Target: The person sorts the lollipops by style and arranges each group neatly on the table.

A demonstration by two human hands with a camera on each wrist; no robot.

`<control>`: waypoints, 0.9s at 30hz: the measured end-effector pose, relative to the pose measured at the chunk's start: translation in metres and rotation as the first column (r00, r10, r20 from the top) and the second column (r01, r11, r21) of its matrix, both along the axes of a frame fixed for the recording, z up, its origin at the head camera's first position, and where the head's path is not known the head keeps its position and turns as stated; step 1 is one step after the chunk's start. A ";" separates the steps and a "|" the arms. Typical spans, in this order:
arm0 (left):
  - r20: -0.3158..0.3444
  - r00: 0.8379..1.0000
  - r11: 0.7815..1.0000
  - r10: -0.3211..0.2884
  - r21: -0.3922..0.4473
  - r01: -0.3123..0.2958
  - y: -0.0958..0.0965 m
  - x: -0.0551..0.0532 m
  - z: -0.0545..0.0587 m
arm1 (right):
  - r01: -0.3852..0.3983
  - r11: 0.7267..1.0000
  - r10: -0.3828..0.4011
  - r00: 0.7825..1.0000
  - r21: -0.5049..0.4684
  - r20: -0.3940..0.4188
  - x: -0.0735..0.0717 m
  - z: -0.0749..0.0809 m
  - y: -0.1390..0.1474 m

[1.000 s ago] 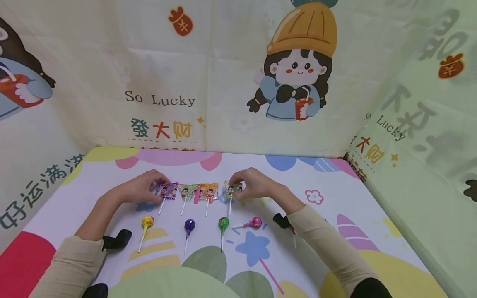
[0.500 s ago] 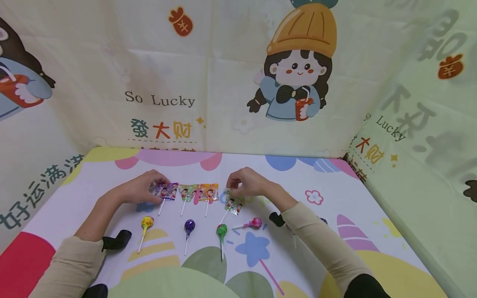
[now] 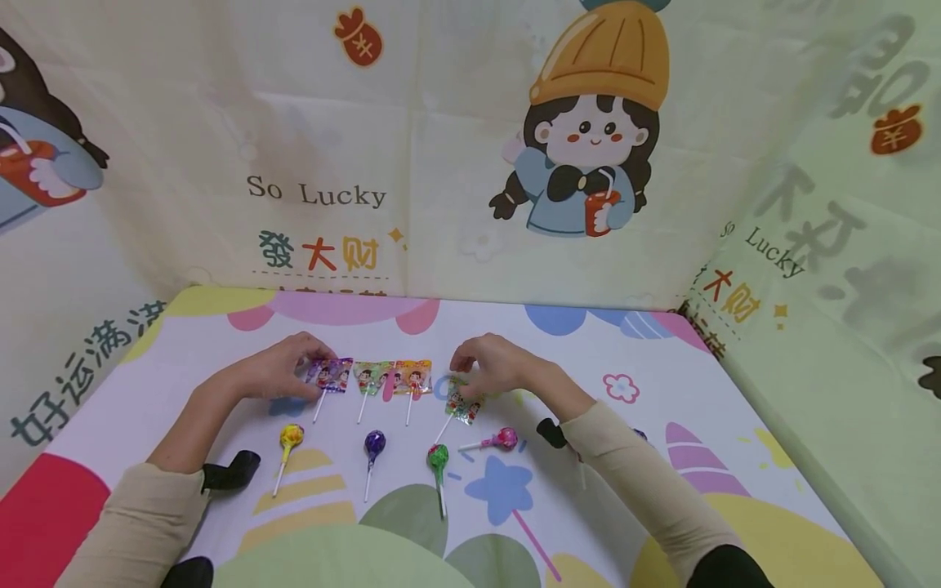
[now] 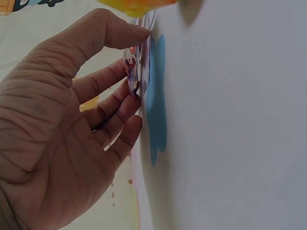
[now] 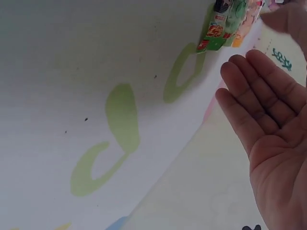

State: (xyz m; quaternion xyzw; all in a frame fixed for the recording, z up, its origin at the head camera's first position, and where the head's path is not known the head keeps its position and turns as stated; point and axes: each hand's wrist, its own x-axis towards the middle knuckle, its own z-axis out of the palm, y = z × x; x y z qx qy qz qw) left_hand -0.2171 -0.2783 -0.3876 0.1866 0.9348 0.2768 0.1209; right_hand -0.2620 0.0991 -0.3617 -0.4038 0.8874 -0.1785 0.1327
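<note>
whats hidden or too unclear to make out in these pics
Head: dark thing, mostly hidden by the right sleeve.
Head: purple-wrapped lollipop, its print too small to read.
Left wrist: yellow thing, cut by top edge.
Right wrist: right hand, cut by right edge.

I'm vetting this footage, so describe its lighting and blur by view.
Head view: brightest, with a soft shadow beside the right sleeve; left wrist view: dim, yellow lollipop blurred at the top edge; right wrist view: also dim, right thumb blurred.
</note>
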 end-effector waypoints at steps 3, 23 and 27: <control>0.004 1.000 1.000 0.004 0.001 -0.004 0.000 0.000 0.002 | -0.019 0.998 0.019 1.000 0.059 -0.014 0.005 0.001 0.001; -0.002 1.000 1.000 0.002 0.015 -0.002 0.001 0.002 0.000 | -0.058 0.985 0.075 0.992 0.163 -0.100 0.005 -0.003 -0.008; -0.013 1.000 1.000 -0.006 0.016 0.006 0.001 0.002 0.001 | -0.050 0.988 0.066 0.992 0.143 -0.109 0.001 -0.003 -0.008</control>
